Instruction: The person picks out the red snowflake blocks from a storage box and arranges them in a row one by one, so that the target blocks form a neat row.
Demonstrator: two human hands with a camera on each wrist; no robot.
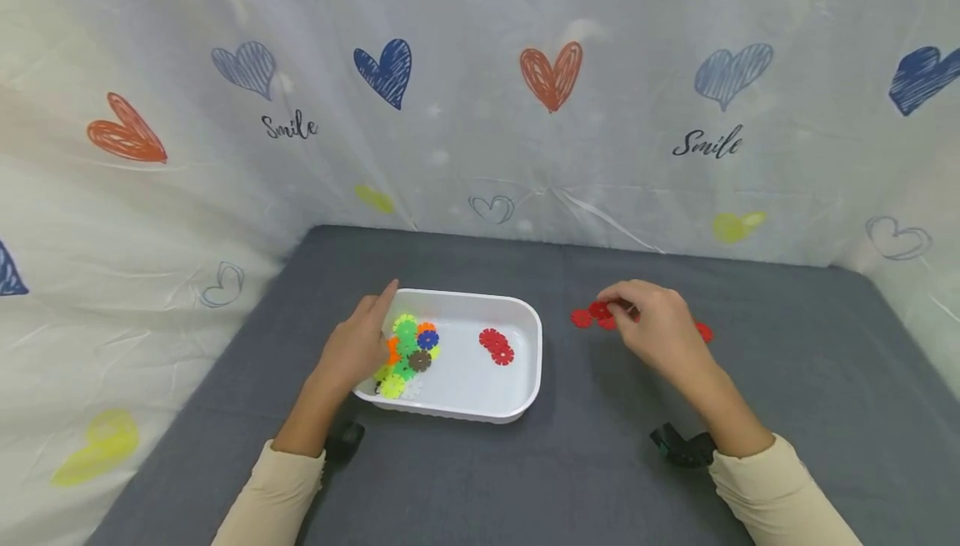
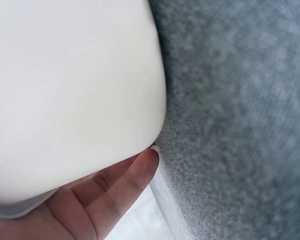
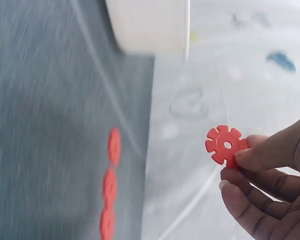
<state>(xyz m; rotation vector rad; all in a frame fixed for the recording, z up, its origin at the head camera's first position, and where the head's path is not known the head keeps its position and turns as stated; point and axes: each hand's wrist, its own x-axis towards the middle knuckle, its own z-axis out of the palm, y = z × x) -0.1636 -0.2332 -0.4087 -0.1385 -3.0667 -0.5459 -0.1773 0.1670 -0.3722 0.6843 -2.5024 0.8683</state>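
My left hand grips the left end of a white tray, its fingers lying along the outer wall at a corner. Inside the tray, a pile of multicoloured notched discs lies at the left, partly covered by that hand. Several red discs overlap near the tray's right side. To the right of the tray, my right hand pinches a red notched disc between thumb and fingers. Other red discs lie in a row on the table beneath it.
A grey cloth covers the table. White curtains printed with hearts hang behind and at the sides. One red disc shows past the right hand. Dark straps sit at both wrists.
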